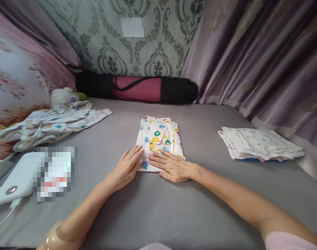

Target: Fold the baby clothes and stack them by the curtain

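Observation:
A small white garment (158, 133) with a colourful print lies folded in the middle of the grey sheet (158, 208), sleeves turned in over its body. My left hand (129, 165) rests flat at its near left edge, fingers stretched out and pointing away from me. Across the near right part of the cloth lies my right hand (172, 166), palm down with the fingers extended to the left. Nothing is gripped in either hand. Part of the garment's lower edge is hidden under my right hand.
On the right sits a stack of folded clothes (262, 143). Loose printed clothes (57, 121) lie at the left, near a white plush toy (63, 96). A white power bank (22, 178) with a cable is closer. A long black and maroon bag (137, 88) lies along the wall.

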Tool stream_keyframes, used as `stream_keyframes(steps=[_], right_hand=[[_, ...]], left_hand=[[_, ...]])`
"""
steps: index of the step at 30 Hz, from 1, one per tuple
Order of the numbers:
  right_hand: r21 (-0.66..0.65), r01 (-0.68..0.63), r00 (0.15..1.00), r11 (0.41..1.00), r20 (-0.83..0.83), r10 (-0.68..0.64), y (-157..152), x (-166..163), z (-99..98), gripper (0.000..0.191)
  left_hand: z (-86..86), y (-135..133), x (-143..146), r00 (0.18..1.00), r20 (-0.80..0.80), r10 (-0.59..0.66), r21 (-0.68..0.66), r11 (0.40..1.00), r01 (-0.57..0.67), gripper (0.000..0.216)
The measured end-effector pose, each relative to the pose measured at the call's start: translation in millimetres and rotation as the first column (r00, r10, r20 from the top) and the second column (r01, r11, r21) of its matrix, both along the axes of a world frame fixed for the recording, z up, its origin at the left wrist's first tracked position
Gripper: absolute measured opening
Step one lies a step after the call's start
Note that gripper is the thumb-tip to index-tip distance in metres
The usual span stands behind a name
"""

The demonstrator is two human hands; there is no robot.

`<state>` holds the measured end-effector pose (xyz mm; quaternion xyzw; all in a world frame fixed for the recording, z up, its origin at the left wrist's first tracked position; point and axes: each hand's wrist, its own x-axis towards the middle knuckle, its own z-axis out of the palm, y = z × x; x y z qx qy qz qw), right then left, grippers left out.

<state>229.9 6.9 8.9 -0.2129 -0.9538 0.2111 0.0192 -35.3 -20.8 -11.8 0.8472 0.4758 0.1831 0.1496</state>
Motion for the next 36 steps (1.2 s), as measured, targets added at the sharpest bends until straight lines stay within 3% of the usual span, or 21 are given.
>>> stream_keyframes(steps=[4, 8, 12, 16, 20, 26, 29, 36], right_hand=[[-0.043, 0.004, 1.000, 0.999, 0.001, -0.004, 0.5, 2.3, -2.9, 0.060], [-0.062, 0.011, 1.000, 0.998, 0.020, -0.009, 2.2, -4.4, 16.1, 0.054], [0.017, 0.004, 1.000, 1.000, -0.012, -0.003, 7.0, -31.3, 28.0, 0.048], [0.036, -0.055, 0.998, 0.998, 0.012, 0.054, 13.8, -57.7, 8.7, 0.055], [0.036, -0.070, 0.998, 0.997, 0.013, 0.069, 19.3, -62.4, -11.4, 0.057], [-0.034, -0.047, 0.998, 0.998, 0.034, 0.048, 17.5, -64.5, 8.0, 0.055], [-0.008, -0.029, 1.000, 1.000, 0.011, 0.029, 11.7, -78.3, 15.3, 0.055], [0.005, -0.058, 0.998, 0.998, -0.013, 0.058, 5.3, -103.9, -5.1, 0.059]], left_hand=[[1.3, 3.9, -10.1, 0.976, 0.130, 0.176, -0.042, 0.984, -0.172, 0.049], [9.0, 5.5, -12.4, 0.923, 0.239, 0.302, -0.101, 0.953, -0.285, 0.050], [17.4, 4.3, -11.8, 0.870, 0.300, 0.392, -0.178, 0.919, -0.353, 0.050], [17.3, 3.6, -13.2, 0.844, 0.336, 0.417, -0.190, 0.908, -0.373, 0.048], [16.0, 4.6, -14.9, 0.830, 0.350, 0.434, -0.211, 0.900, -0.381, 0.048], [18.0, 7.1, -17.6, 0.791, 0.356, 0.498, -0.297, 0.863, -0.409, 0.054], [18.0, 6.9, -18.8, 0.772, 0.383, 0.508, -0.323, 0.856, -0.403, 0.056], [22.1, 5.9, -18.3, 0.751, 0.381, 0.540, -0.348, 0.836, -0.424, 0.059]])
